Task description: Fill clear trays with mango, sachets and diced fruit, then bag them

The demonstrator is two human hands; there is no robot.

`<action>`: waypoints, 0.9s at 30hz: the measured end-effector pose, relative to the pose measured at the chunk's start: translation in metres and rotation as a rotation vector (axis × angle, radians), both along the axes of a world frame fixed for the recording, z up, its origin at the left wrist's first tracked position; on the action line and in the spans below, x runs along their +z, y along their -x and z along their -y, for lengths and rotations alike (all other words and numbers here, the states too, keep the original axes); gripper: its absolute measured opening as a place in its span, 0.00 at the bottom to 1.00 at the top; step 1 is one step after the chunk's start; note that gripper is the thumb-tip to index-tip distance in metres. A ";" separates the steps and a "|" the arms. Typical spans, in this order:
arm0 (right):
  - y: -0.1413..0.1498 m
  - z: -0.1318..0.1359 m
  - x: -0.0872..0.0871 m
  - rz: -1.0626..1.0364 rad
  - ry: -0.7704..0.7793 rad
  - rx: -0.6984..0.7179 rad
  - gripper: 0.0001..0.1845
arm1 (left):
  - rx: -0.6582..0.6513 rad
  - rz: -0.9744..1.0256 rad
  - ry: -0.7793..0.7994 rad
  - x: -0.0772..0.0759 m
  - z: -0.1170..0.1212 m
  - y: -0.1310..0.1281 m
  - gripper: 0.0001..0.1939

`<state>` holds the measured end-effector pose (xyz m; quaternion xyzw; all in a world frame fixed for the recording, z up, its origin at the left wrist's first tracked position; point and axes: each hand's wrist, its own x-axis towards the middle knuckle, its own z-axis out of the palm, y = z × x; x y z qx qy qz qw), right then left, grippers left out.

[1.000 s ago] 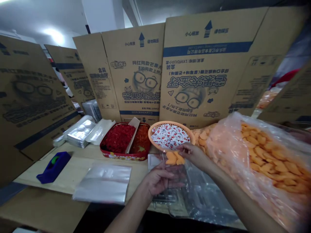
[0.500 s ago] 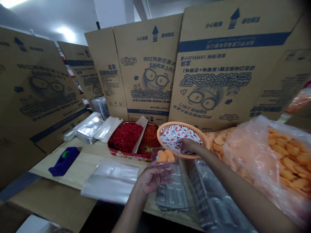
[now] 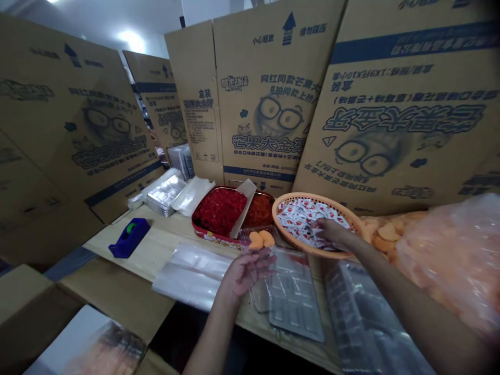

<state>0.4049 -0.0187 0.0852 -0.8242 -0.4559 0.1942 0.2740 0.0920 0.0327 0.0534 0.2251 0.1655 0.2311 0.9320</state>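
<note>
My left hand (image 3: 250, 271) is palm up with fingers spread, over a clear plastic tray (image 3: 260, 299) that holds orange heart-like candy pieces (image 3: 261, 239) at its far end. Beside that tray, a stack of clear compartment trays (image 3: 297, 297) lies on the table. Over the orange perforated basket (image 3: 355, 221), my right hand (image 3: 330, 233) dips into white-and-red sachets (image 3: 304, 216). Its fingers are closed on a sachet, the fingertips partly hidden in the pile.
A red tin (image 3: 211, 235) with red and orange packets stands left of the basket. Clear bags (image 3: 191, 273), a blue tape dispenser (image 3: 130, 238) and packed trays (image 3: 166, 195) lie further left. Bagged orange candy (image 3: 441, 255) and more trays (image 3: 367, 312) are at right. Tall cartons (image 3: 265, 104) stand behind.
The view has swung right and down. The tray with the orange pieces has shifted left off the tray stack, with my left hand beside it. My right hand stays in the basket.
</note>
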 end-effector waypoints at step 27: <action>0.055 -0.021 0.014 0.214 0.153 0.010 0.08 | 0.002 0.013 0.039 -0.006 -0.004 0.003 0.28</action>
